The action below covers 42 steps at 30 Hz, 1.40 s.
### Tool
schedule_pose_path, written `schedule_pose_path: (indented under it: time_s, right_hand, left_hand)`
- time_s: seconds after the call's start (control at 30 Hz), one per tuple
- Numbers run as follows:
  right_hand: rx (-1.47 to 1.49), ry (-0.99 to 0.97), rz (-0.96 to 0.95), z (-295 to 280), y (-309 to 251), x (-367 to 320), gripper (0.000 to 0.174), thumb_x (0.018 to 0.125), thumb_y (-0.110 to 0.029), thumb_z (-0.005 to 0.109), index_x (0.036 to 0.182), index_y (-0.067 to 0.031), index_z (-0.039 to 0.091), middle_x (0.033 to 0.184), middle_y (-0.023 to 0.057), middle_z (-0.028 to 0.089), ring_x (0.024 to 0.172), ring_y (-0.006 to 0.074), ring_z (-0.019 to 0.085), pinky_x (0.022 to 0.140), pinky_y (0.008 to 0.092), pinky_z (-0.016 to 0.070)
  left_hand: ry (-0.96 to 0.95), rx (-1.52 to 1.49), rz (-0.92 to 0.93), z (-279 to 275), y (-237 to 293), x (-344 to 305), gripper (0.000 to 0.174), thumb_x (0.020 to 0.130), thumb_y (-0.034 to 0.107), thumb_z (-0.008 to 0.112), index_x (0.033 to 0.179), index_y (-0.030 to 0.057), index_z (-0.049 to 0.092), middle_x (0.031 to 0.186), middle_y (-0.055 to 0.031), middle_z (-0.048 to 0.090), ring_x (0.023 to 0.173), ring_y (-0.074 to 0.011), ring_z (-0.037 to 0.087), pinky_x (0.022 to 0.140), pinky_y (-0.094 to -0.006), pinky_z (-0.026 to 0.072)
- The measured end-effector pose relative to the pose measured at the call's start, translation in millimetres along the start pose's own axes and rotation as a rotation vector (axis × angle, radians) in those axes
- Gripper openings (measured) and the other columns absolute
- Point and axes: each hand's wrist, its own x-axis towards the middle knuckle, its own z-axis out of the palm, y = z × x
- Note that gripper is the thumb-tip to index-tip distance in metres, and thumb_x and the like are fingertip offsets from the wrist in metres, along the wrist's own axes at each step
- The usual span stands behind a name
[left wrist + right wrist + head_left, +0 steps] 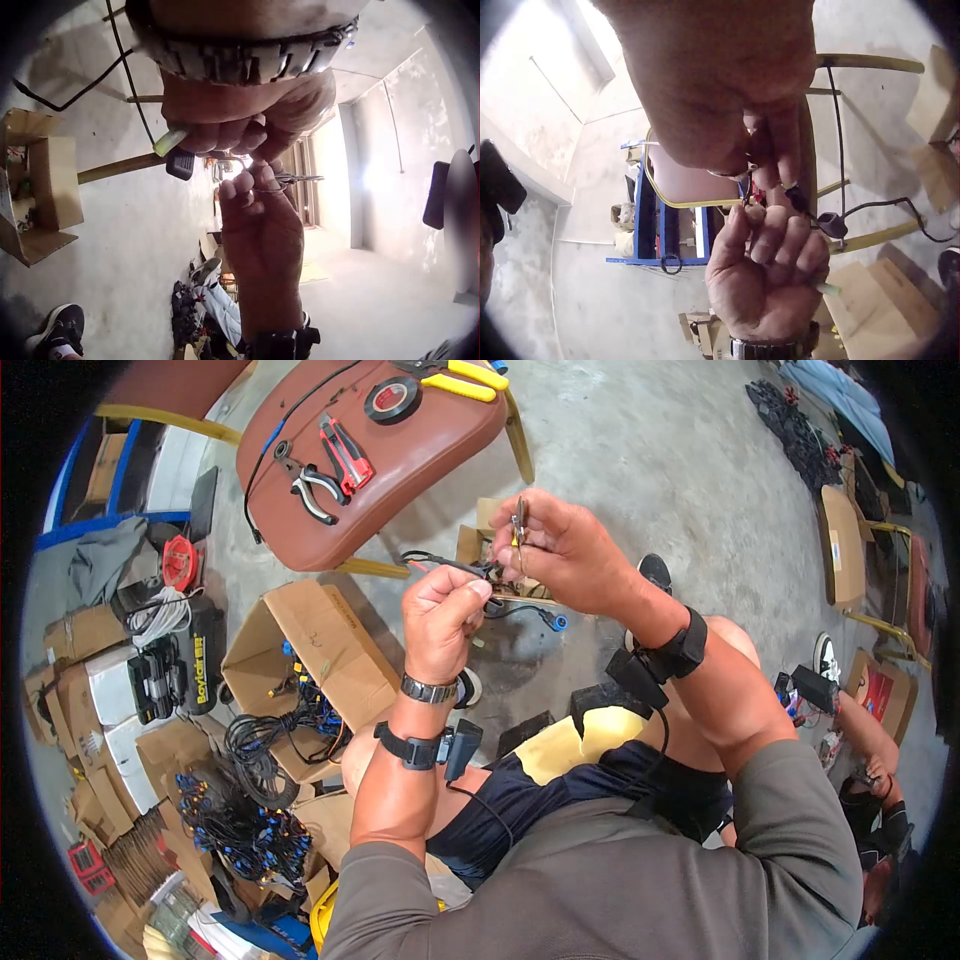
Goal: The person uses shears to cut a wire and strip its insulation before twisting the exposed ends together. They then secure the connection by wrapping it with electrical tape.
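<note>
In the head view, my left hand (pixel 440 615) pinches a black cable (pixel 432 558) between thumb and fingers. Close to its fingertips, my right hand (pixel 565 550) grips a small metal tool (pixel 519 525), its exact type unclear. The left wrist view has the tool's thin metal end (pixel 300 178) sticking out past the fingers. A pale green tube (pixel 171 141) pokes out from the left hand (pixel 225 112). Below the hands hangs a cable with a blue connector (pixel 556 622). Fingers hide the spot worked on in the right wrist view.
A brown chair seat (pixel 430 455) bears pliers (pixel 318 490), a red cutter (pixel 346 455), black tape (pixel 392 399) and a yellow-handled tool (pixel 460 382). To the left are a cardboard box (pixel 345 650) and bundled cables (pixel 240 825). Another person's arm (pixel 868 732) shows at right.
</note>
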Motion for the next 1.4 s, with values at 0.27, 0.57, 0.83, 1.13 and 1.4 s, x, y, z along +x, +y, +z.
schedule_pose_path:
  time_s: [0.27,0.57,0.83,1.13,1.4]
  right_hand:
    - [-0.082,0.031,-0.055,0.2,-2.2,-0.8,0.019,0.087,0.004,0.059,0.105,-0.0005,0.055,0.084,0.0040,0.059,0.075,0.0095,0.056,0.068,0.0266,0.0500]
    - [-0.588,0.024,-0.274,4.1,-5.8,-4.2,0.021,0.085,0.002,0.064,0.106,-0.0013,0.058,0.089,0.0078,0.065,0.080,0.0099,0.061,0.070,0.0284,0.0522]
    - [-0.439,0.028,-0.152,2.4,-2.7,-3.7,0.028,0.082,-0.001,0.064,0.109,-0.0010,0.057,0.085,0.0126,0.065,0.080,0.0195,0.065,0.072,0.0324,0.0522]
    - [-0.175,0.052,-0.013,-8.6,-5.1,-0.1,0.038,0.086,0.000,0.069,0.121,0.0016,0.054,0.089,0.0027,0.065,0.077,0.0051,0.060,0.065,0.0225,0.0517]
    - [-0.053,0.010,0.176,-19.7,-16.9,2.4,0.028,0.090,-0.007,0.066,0.116,0.0011,0.058,0.082,0.0005,0.063,0.066,0.0046,0.058,0.056,0.0203,0.0476]
  left_hand:
    - [0.065,0.003,-0.006,2.4,-6.1,0.4,0.015,0.090,0.008,0.061,0.076,0.0039,0.057,0.058,0.0021,0.046,0.047,-0.0067,0.037,0.044,-0.0228,0.0277]
    - [0.099,-0.045,-0.115,-5.3,-8.8,4.2,0.016,0.093,0.016,0.066,0.091,0.0006,0.065,0.076,-0.0073,0.064,0.046,-0.0070,0.041,0.043,-0.0212,0.0302]
    - [0.058,-0.044,0.024,-4.5,-14.3,5.4,0.013,0.088,0.007,0.069,0.098,-0.0012,0.066,0.082,-0.0097,0.068,0.052,-0.0087,0.050,0.048,-0.0214,0.0394]
    - [0.075,0.072,0.075,-6.5,-13.1,8.5,0.016,0.088,0.005,0.069,0.102,-0.0010,0.065,0.084,-0.0074,0.070,0.060,-0.0090,0.057,0.053,-0.0218,0.0455]
    - [0.070,-0.032,0.052,-13.1,-5.9,10.3,0.018,0.089,0.008,0.066,0.105,-0.0012,0.064,0.081,-0.0055,0.066,0.063,-0.0120,0.059,0.060,-0.0236,0.0463]
